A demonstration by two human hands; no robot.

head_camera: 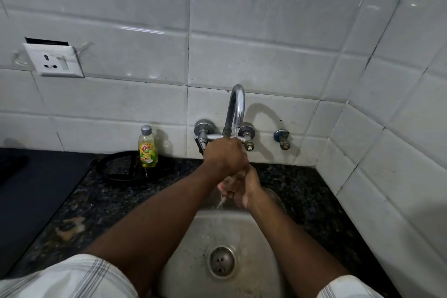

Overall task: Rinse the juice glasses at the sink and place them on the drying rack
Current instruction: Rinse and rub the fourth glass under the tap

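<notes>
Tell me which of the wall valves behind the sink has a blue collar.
The small separate valve on the far right, apart from the tap. The two valves flanking the spout, left and right, have plain chrome collars.

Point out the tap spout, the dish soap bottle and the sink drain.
tap spout (236, 106), head view, on the chrome curve
dish soap bottle (148, 151), head view, on the label
sink drain (221, 261), head view, on the strainer's middle

A home kitchen: steel sink (254, 237), tiled wall (242, 55), dish-soap bottle (148, 150), granite counter (302, 189).
</notes>
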